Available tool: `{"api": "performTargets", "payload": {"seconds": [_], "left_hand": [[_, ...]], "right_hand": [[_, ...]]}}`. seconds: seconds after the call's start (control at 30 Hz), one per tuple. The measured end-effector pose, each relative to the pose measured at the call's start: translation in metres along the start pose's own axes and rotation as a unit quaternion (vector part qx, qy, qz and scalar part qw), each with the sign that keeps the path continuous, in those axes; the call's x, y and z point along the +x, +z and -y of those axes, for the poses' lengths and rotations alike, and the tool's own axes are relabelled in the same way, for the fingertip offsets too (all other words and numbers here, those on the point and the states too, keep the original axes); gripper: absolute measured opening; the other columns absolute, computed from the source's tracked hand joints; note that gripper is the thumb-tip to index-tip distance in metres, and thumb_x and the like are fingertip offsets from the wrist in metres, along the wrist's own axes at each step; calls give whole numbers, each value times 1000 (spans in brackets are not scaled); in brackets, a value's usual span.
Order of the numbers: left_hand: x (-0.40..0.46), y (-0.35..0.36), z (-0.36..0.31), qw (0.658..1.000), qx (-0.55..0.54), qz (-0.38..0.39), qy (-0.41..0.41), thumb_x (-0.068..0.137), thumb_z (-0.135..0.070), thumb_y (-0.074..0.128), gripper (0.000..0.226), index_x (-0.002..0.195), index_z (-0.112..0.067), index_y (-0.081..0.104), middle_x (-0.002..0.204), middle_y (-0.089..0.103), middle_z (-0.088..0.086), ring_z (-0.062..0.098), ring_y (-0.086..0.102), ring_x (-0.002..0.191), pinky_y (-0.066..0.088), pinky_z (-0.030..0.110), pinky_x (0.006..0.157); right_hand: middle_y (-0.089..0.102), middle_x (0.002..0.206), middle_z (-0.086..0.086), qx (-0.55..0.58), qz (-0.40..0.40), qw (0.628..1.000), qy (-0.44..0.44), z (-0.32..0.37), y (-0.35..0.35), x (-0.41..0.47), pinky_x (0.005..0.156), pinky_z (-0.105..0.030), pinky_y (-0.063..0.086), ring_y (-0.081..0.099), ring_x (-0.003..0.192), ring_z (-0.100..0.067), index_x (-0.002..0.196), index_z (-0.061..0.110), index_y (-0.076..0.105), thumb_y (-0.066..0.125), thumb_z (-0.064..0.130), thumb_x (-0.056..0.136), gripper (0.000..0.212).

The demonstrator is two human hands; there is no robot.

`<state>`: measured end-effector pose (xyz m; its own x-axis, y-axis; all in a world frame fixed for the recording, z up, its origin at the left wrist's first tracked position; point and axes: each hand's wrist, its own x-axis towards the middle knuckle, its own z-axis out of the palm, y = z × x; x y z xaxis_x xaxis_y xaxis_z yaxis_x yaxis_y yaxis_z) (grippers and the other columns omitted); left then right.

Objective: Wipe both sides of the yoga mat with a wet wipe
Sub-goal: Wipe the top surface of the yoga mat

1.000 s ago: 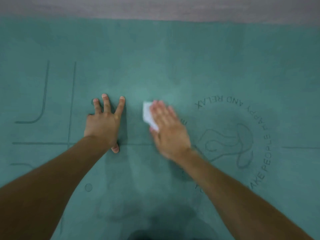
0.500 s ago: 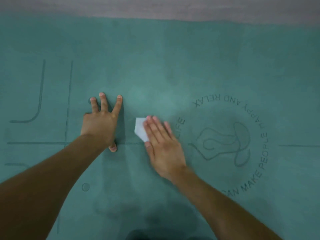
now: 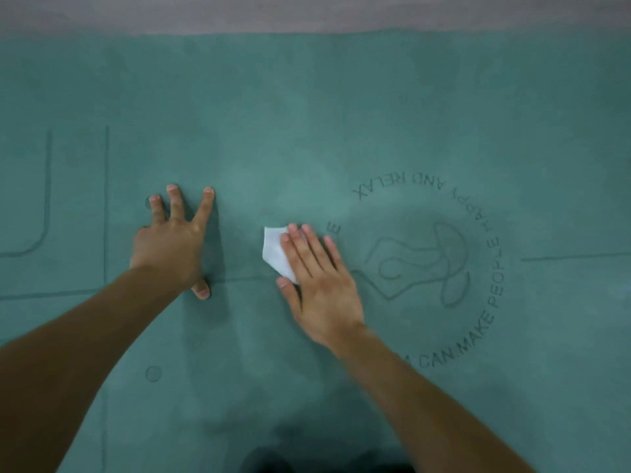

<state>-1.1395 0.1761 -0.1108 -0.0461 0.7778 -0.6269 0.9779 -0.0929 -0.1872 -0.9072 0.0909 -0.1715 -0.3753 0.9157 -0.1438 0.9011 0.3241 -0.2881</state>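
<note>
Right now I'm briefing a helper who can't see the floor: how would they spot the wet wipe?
Start from the green yoga mat that fills the floor, and find the round printed logo right of centre. Just left of it, the right hand presses flat on the wet wipe. It is the only white thing there, a folded piece poking out beside the fingers.

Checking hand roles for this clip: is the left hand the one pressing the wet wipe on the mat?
No, the right hand presses the wet wipe; the left hand lies bare on the yoga mat.
</note>
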Motion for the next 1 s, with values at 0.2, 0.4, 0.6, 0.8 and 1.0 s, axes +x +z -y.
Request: {"api": "performTargets", "payload": {"seconds": [0.2, 0.4, 0.6, 0.8, 1.0], "left_hand": [[3, 2, -1, 1000, 0, -6, -2, 28, -56, 106, 191, 158, -33, -33, 170, -13, 26, 54, 3, 158, 54, 61, 99], [3, 1, -1, 1000, -3, -4, -6, 27, -58, 105, 190, 160, -35, -30, 171, -13, 24, 52, 3, 159, 51, 63, 102], [0, 0, 1, 1000, -3, -8, -3, 29, -59, 104, 190, 158, -35, -33, 171, -15, 23, 51, 1, 159, 53, 61, 101], [0, -4, 0, 1000, 6, -1, -11, 32, -58, 105, 188, 158, -33, -33, 171, -14, 25, 52, 3, 159, 53, 57, 102], [2, -26, 7, 1000, 3, 2, 3, 45, -70, 97, 162, 165, -41, -7, 171, 14, 17, 41, 30, 154, 50, 50, 107]], "right_hand": [[1, 176, -7, -45, -47, 955, 289, -105, -29, -15, 130, -51, 12, -6, 162, -20, 167, 9, 4, 16, 56, 111, 75], [-3, 176, -6, 31, 22, 999, 26, 42, 9, 3, 132, -44, 8, -10, 162, -17, 167, 8, 5, 29, 62, 108, 84], [-3, 176, -6, -39, -10, 978, 203, -80, -21, -8, 131, -48, 8, -10, 162, -20, 167, 11, -1, 14, 61, 110, 77], [11, 175, -8, 56, -34, 994, 91, -2, 2, 17, 131, -48, 10, 0, 163, -21, 167, 8, 17, 36, 61, 106, 82], [10, 176, 2, -46, 14, 993, -108, -17, -6, 53, 130, -48, 12, -1, 163, -18, 168, 21, 16, 27, 60, 109, 72]]}}
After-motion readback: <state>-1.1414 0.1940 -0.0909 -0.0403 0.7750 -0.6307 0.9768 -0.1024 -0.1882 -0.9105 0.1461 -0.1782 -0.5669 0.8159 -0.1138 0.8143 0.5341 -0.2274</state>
